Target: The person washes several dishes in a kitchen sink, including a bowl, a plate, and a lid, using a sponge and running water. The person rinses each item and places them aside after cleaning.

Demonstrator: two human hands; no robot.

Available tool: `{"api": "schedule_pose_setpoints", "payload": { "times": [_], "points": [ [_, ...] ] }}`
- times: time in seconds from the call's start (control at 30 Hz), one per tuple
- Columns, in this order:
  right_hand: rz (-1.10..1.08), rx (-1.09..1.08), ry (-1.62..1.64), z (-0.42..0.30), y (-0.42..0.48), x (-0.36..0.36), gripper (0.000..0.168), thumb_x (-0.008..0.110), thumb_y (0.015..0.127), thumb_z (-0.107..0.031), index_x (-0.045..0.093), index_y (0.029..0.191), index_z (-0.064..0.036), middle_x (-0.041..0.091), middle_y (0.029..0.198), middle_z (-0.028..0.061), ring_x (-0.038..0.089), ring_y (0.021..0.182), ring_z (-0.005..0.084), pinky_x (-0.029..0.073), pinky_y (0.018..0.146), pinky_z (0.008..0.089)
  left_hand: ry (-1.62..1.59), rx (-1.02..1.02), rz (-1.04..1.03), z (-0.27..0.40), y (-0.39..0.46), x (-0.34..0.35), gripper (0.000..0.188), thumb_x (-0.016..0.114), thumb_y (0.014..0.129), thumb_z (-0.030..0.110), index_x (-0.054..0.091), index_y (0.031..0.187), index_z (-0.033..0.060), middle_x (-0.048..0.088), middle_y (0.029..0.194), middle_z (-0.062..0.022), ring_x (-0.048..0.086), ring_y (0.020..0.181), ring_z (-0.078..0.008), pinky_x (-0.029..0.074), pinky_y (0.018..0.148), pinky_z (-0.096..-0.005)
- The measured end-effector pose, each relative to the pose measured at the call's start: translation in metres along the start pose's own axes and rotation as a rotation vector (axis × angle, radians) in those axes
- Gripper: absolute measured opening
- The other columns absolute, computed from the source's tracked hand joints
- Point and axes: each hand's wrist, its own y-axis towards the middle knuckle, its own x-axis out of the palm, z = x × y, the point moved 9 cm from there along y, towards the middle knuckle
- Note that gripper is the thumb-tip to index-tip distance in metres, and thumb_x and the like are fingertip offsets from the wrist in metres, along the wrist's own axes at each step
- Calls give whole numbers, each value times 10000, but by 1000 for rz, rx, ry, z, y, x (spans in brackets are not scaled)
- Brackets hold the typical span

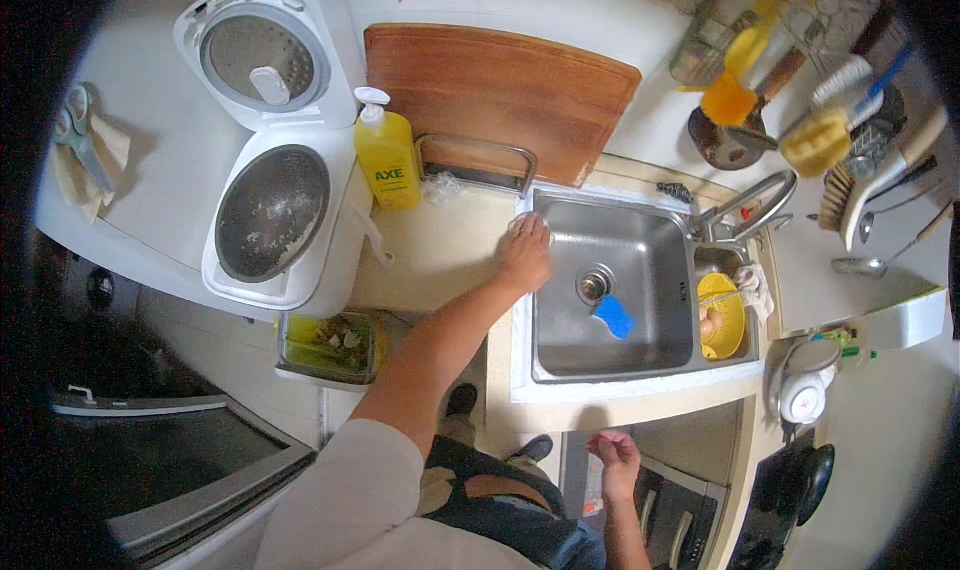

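My left hand (529, 251) reaches over the left rim of the steel sink (645, 255), fingers down on a small whitish thing (519, 223), perhaps a cloth, mostly hidden beneath them. Held low in front of the counter, my right hand (616, 454) has loosely curled fingers and shows nothing in it. A blue sponge (615, 317) lies beside the drain (595, 285) in the basin. Left of the sink, a yellow pump bottle of dish soap (388, 161) stands near crumpled clear plastic (442, 189). In the small side basin sits a yellow colander (721, 318) with eggs.
An open white rice cooker (330, 270) has a dark inner pot (271, 213) tilted on top. A wooden cutting board (502, 89) leans behind a metal rack (480, 144). The faucet (742, 213) arches at the right. Below the counter's left part is a food-scrap container (285, 345).
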Motion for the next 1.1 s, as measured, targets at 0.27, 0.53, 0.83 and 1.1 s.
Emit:
{"api": "schedule_pose_setpoints", "payload": {
  "times": [0.27, 0.53, 0.83, 1.1],
  "points": [
    [102, 72, 179, 32, -29, -80, 43, 543, 857, -14, 579, 879, -14, 632, 809, 91, 603, 723, 156, 510, 686, 285, -233, -32, 43, 119, -171, -37, 415, 549, 798, 125, 500, 1162, -70, 426, 1288, -233, 341, 1257, -361, 225, 1084, -441],
    [15, 71, 184, 39, -31, -141, 58, 530, 860, -42, 559, 902, -12, 617, 829, 95, 601, 725, 177, 510, 677, 306, -305, -362, 161, 169, -221, -30, 567, 531, 804, 112, 331, 1294, -92, 304, 1360, -283, 248, 1293, -423, 179, 1091, -465],
    [58, 83, 276, 53, -45, -226, 100, 494, 849, 42, 561, 920, 20, 622, 831, 92, 608, 724, 170, 513, 664, 286, -332, -492, 8, 285, -173, 22, 781, 524, 829, 269, 123, 1367, -131, 80, 1418, -356, 56, 1347, -454, 43, 1092, -519],
    [229, 186, 295, 90, -92, -297, 41, 532, 849, 19, 554, 883, 9, 610, 788, 104, 607, 684, 189, 507, 623, 307, -466, -472, 60, 382, -108, 46, 785, 520, 792, 282, 162, 1363, -120, 73, 1432, -339, 16, 1359, -438, 4, 1103, -494]
  ]
}}
